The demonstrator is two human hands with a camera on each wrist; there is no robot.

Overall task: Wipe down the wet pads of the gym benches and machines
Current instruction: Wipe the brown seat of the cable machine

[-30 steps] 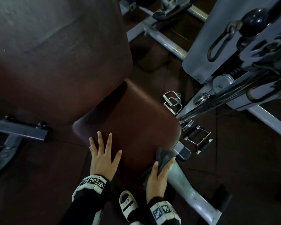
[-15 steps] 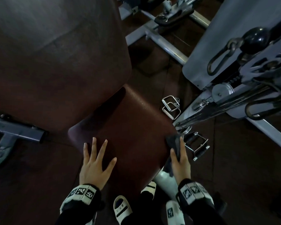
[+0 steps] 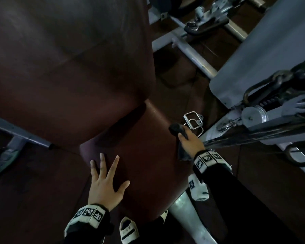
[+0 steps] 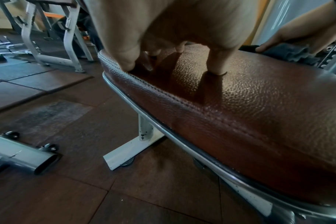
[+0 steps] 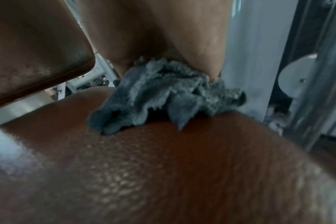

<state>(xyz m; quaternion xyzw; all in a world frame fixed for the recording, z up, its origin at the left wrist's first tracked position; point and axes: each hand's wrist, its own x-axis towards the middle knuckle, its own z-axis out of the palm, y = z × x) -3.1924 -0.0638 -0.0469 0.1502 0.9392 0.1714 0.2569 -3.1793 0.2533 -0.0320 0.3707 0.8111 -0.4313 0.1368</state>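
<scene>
A brown padded seat (image 3: 148,147) lies below a big tilted brown back pad (image 3: 60,67). My left hand (image 3: 106,180) rests flat on the seat's near left part, fingers spread; the left wrist view shows its fingertips (image 4: 217,66) pressing the grained seat pad (image 4: 259,106). My right hand (image 3: 190,143) holds a bunched grey cloth (image 3: 177,129) against the seat's far right edge. In the right wrist view the grey cloth (image 5: 163,94) sits crumpled under my fingers on the wet-looking seat (image 5: 163,174), with the back pad (image 5: 34,53) at upper left.
Chrome cable handles (image 3: 193,120) lie on the floor right of the seat. A grey cable machine (image 3: 262,76) with a pulley (image 3: 253,117) stands at right. The bench's grey frame leg (image 3: 187,217) runs under my right arm. Grey floor tubes (image 4: 19,156) lie left.
My right hand slid the cloth from the seat's near right corner along the right edge to its far end. The left hand stayed planted on the seat.
</scene>
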